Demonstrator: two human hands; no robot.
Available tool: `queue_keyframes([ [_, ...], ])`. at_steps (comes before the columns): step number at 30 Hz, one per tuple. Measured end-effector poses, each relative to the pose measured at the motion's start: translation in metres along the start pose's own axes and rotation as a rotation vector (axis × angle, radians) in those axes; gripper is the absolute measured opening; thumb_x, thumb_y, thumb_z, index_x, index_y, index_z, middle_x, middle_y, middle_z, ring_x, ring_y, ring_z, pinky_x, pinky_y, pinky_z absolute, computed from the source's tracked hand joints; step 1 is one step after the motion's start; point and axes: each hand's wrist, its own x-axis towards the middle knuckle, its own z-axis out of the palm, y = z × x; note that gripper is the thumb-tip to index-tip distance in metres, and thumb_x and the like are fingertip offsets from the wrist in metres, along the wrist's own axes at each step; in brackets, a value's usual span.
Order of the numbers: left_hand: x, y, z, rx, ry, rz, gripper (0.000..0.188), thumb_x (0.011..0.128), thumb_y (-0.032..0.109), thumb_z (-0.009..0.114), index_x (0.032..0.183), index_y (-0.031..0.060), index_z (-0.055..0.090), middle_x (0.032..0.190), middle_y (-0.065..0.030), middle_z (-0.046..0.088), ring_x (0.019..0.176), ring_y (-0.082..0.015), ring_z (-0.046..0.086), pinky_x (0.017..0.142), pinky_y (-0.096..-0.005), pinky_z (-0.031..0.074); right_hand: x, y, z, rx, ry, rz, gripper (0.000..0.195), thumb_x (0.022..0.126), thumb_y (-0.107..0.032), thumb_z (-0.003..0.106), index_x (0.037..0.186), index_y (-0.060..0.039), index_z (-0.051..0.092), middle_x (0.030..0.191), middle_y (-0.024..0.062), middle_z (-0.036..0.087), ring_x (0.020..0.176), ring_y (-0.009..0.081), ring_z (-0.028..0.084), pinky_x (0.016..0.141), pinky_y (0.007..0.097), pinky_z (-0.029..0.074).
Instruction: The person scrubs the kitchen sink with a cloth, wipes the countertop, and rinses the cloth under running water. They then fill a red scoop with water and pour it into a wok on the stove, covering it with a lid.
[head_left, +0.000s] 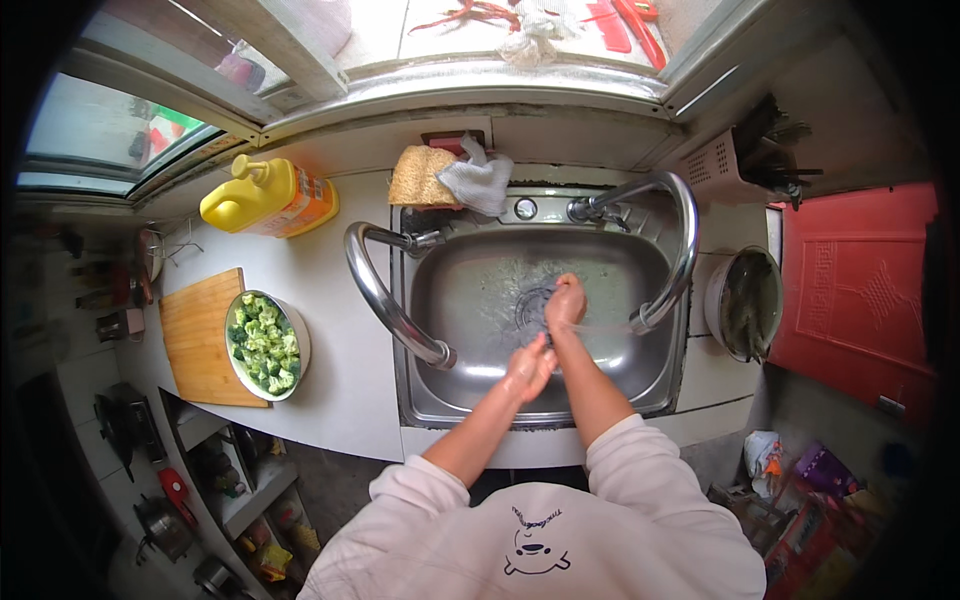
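Note:
Both of my hands are over the stainless steel sink (480, 281). My right hand (566, 304) is above the drain (534, 309) with its fingers curled, and whether anything is inside them cannot be made out. From the right curved faucet (686, 247), a thin stream of water reaches my right wrist. Just below it, near the sink's front, my wet left hand (531, 369) has its thumb and fingers apart and holds nothing visible. The left curved faucet (367, 289) arches over the other side, with no water seen coming from it. Water splashes around the drain.
Left of the sink are a bowl of broccoli florets (262, 341), a wooden cutting board (196, 330) and a yellow jug with a pump (277, 199). A loofah (421, 176) and grey cloth (480, 180) lie behind. At right stands a bowl with dark, fish-like contents (750, 300).

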Motion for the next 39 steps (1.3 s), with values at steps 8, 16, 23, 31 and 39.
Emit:
queue_keyframes([
  [8, 0.02, 0.042, -0.016, 0.029, 0.16, 0.036, 0.057, 0.095, 0.045, 0.04, 0.128, -0.0015, 0.04, 0.121, -0.0142, 0.053, 0.109, -0.0279, 0.054, 0.096, -0.0414, 0.044, -0.087, -0.017, -0.006, 0.186, -0.195, -0.125, 0.01, 0.074, 0.001, 0.042, 0.069, -0.0011, 0.05, 0.065, 0.014, 0.053, 0.066, 0.0261, 0.056, 0.067, 0.0371, 0.045],
  [16, -0.005, 0.039, 0.005, 0.195, 0.094, 0.246, 0.038, 0.099, 0.024, 0.04, 0.126, -0.0017, 0.047, 0.123, -0.011, 0.055, 0.112, -0.0219, 0.052, 0.099, -0.0346, 0.038, -0.021, 0.008, -0.031, -0.058, -0.159, -0.261, 0.024, 0.072, 0.003, 0.051, 0.092, -0.007, 0.058, 0.093, 0.0121, 0.058, 0.089, 0.0345, 0.055, 0.079, 0.0411, 0.043],
  [23, -0.033, 0.075, 0.027, 0.906, -0.086, 0.3, 0.041, 0.098, 0.035, 0.04, 0.115, 0.0029, 0.059, 0.108, -0.0057, 0.063, 0.103, -0.0146, 0.055, 0.094, -0.0271, 0.038, -0.021, -0.028, -0.091, -0.028, -0.714, -0.617, 0.073, 0.06, 0.006, 0.057, 0.13, -0.0117, 0.043, 0.14, 0.0171, 0.036, 0.129, 0.0342, 0.038, 0.107, 0.0427, 0.031],
  [31, -0.046, 0.106, 0.04, 1.161, -0.095, 0.506, 0.026, 0.095, 0.022, 0.047, 0.105, 0.0034, 0.063, 0.098, -0.0047, 0.064, 0.092, -0.0114, 0.055, 0.085, -0.0255, 0.041, -0.009, -0.047, -0.103, -0.229, -0.966, -0.445, 0.044, 0.072, -0.026, 0.074, 0.112, -0.0111, 0.061, 0.115, 0.0165, 0.058, 0.1, 0.033, 0.058, 0.079, 0.04, 0.048],
  [39, -0.061, 0.13, 0.04, 1.184, 0.034, 0.737, 0.021, 0.091, 0.018, 0.055, 0.103, 0.0029, 0.065, 0.092, -0.0008, 0.063, 0.088, -0.0087, 0.055, 0.08, -0.0249, 0.043, 0.015, -0.004, -0.121, 0.132, -0.707, -0.641, 0.027, 0.081, -0.025, 0.068, 0.097, -0.0046, 0.062, 0.102, 0.0115, 0.056, 0.084, 0.0203, 0.057, 0.074, 0.0359, 0.045],
])
